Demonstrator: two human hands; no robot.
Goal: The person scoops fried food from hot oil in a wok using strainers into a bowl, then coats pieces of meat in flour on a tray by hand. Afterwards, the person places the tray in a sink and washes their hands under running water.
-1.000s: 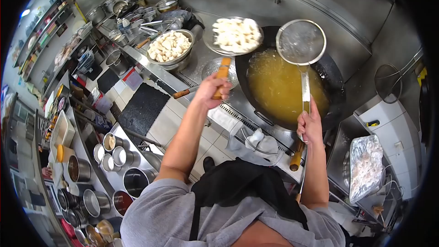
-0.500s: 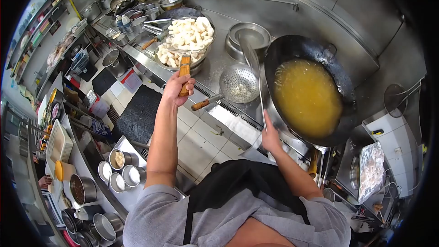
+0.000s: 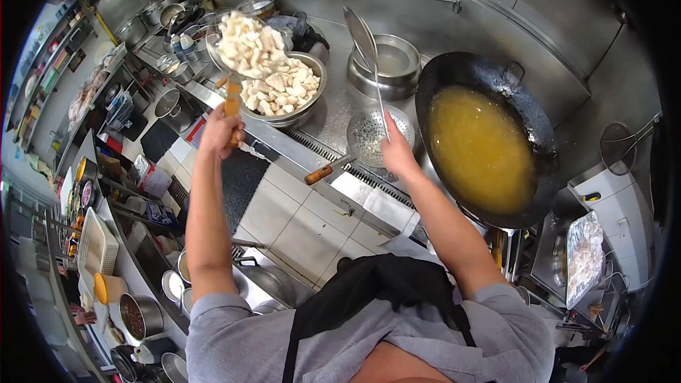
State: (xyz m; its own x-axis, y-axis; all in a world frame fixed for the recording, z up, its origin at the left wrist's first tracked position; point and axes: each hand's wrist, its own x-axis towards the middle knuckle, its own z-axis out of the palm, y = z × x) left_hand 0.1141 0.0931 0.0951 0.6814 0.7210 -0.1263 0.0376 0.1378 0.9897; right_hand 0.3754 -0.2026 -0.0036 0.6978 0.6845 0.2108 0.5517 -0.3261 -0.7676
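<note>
Two heaps of pale chunks show, each too crowded to count. One heap point(image 3: 250, 44) fills a round strainer point(image 3: 211, 48), just at the upper left of a metal bowl point(image 3: 298, 118) and overlapping it in view; whether strainer and bowl touch cannot be told. The other heap point(image 3: 287, 89) lies inside that single bowl. The chunks are off-white to cream, irregular and stubby, smooth-looking; those in the strainer are slightly blurred.

Two hands of the wearer are at work. The left hand point(image 3: 223, 135) has its fingers wrapped around the strainer's one wooden handle point(image 3: 232, 101). The right hand point(image 3: 399, 152) has its fingers closed on the metal handle of one skimmer point(image 3: 362, 37), which stands nearly edge-on.

Below the skimmer sits one perforated ladle point(image 3: 367, 129), small pale bits in it, its wooden-ended handle jutting over the counter edge. Behind stands one round metal pot point(image 3: 383, 86). To the right is one black wok point(image 3: 528, 103) with yellow-brown liquid point(image 3: 482, 152). Farther right lie one foil-lined tray point(image 3: 587, 223) with whitish contents and one hanging skimmer point(image 3: 617, 143).
</note>
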